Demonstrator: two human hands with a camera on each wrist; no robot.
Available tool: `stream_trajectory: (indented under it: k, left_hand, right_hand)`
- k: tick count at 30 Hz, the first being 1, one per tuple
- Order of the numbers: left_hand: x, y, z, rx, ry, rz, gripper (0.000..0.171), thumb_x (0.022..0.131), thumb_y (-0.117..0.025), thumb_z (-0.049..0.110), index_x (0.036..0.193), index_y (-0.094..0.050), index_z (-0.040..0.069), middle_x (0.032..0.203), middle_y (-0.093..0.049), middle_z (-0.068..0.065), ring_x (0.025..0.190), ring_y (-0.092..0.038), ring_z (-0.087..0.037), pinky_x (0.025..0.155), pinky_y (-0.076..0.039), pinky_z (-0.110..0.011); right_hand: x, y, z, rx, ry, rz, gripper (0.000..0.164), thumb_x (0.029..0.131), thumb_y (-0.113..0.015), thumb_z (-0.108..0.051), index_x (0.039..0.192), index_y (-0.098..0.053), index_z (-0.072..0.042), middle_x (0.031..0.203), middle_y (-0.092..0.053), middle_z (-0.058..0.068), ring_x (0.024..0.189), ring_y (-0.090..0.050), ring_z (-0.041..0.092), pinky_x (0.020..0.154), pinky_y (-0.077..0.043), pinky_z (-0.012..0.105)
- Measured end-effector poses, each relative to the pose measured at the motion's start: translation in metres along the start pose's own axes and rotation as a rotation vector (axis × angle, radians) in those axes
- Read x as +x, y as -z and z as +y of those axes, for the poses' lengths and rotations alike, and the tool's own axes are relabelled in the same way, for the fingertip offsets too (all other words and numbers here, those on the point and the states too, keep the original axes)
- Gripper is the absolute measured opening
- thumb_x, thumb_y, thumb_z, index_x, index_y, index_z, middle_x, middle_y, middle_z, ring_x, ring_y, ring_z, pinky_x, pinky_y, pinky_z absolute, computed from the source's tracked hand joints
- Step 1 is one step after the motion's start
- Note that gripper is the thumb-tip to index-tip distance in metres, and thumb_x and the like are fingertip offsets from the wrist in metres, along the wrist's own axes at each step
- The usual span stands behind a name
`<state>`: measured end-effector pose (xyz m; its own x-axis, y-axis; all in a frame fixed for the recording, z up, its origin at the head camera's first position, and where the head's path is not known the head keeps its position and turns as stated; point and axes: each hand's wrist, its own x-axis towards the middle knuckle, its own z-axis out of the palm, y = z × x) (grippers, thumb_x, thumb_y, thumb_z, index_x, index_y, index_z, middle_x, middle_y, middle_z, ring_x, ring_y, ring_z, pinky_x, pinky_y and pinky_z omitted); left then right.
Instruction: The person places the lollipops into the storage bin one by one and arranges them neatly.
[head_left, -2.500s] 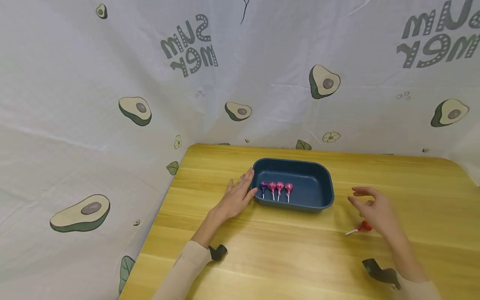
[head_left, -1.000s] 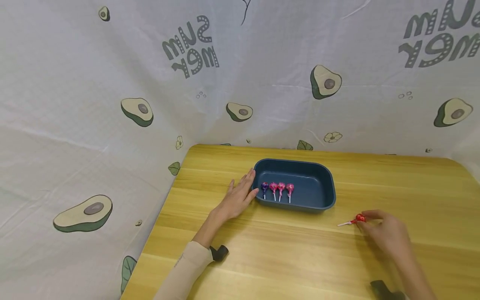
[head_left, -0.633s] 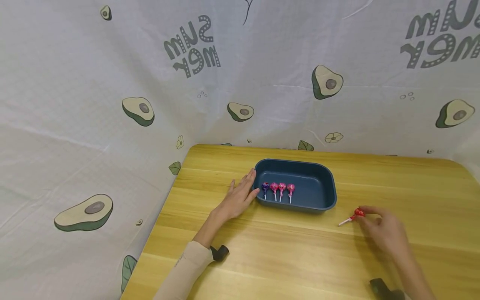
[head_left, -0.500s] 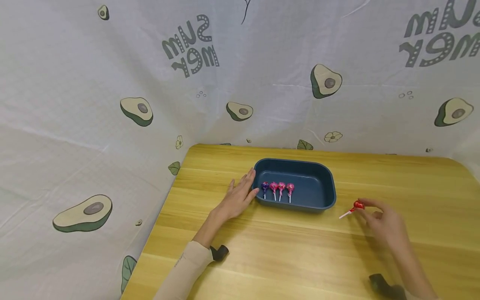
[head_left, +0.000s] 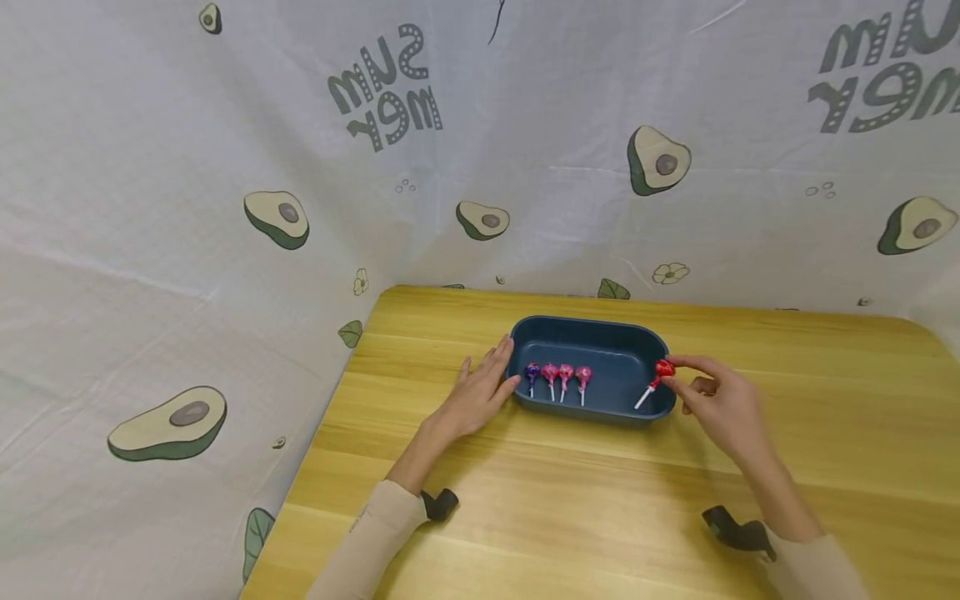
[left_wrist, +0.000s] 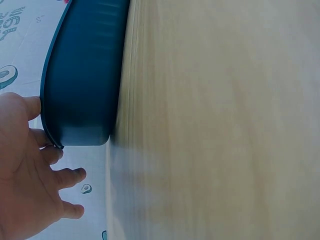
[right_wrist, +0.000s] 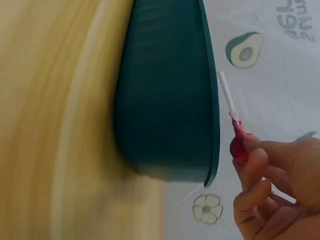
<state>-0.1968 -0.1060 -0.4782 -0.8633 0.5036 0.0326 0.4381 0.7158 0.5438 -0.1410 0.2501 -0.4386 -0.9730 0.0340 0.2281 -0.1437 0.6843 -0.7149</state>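
My right hand pinches a red-wrapped lollipop by its head, above the right end of the dark blue tray. Its white stick slants down toward the front left. In the right wrist view the lollipop is at rim height beside the tray wall. My left hand rests with straight, spread fingers against the tray's left end. Inside the tray, a purple lollipop and several pink lollipops lie in a row on the left, sticks toward the front.
The tray stands on a yellow wood-grain table, near its back edge. Behind and to the left hangs a white curtain printed with avocados. Each wrist wears a black camera mount.
My right hand takes the red lollipop off the table right of the tray, lifts it and carries it left and back over the tray's right end. My left hand stays in place.
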Motion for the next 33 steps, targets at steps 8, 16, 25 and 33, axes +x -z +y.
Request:
stream_trajectory:
  k: [8, 16, 25, 33]
  left_hand:
    - [0.001, -0.001, -0.001, 0.008, 0.001, -0.005, 0.069, 0.113, -0.028, 0.048, 0.168, -0.003, 0.015, 0.176, -0.003, -0.001, 0.162, -0.017, -0.033, 0.127, -0.004, -0.068]
    - [0.0, 0.0, 0.0, 0.003, 0.003, -0.008, 0.069, 0.113, -0.028, 0.047, 0.168, -0.002, 0.015, 0.176, -0.003, -0.001, 0.162, -0.017, -0.033, 0.127, -0.004, -0.069]
    - [0.001, 0.001, 0.0, -0.002, 0.012, -0.01, 0.069, 0.113, -0.028, 0.049, 0.168, -0.001, 0.017, 0.176, -0.003, 0.0, 0.162, -0.016, -0.033, 0.127, -0.004, -0.068]
    - [0.001, 0.001, 0.0, -0.005, 0.009, -0.009, 0.069, 0.113, -0.028, 0.048, 0.168, -0.002, 0.016, 0.176, -0.004, -0.002, 0.162, -0.016, -0.033, 0.127, -0.004, -0.069]
  right_hand:
    - [0.037, -0.022, -0.013, -0.133, 0.07, -0.244, 0.03, 0.095, -0.073, -0.006, 0.124, -0.071, 0.001, 0.065, -0.054, 0.004, 0.052, -0.045, 0.014, 0.046, -0.035, 0.025]
    - [0.058, -0.042, -0.021, -0.26, 0.11, -0.363, 0.023, 0.091, -0.078, -0.008, 0.111, -0.076, 0.003, 0.103, -0.076, 0.02, 0.079, -0.064, 0.031, 0.07, -0.055, 0.042]
    - [0.064, -0.053, -0.019, -0.289, 0.126, -0.362, 0.02, 0.09, -0.077, -0.008, 0.107, -0.077, 0.003, 0.1, -0.078, 0.019, 0.103, -0.068, 0.044, 0.088, -0.054, 0.061]
    - [0.067, -0.058, -0.018, -0.297, 0.138, -0.386, 0.017, 0.091, -0.077, -0.008, 0.105, -0.078, 0.002, 0.098, -0.078, 0.017, 0.101, -0.07, 0.042, 0.088, -0.056, 0.058]
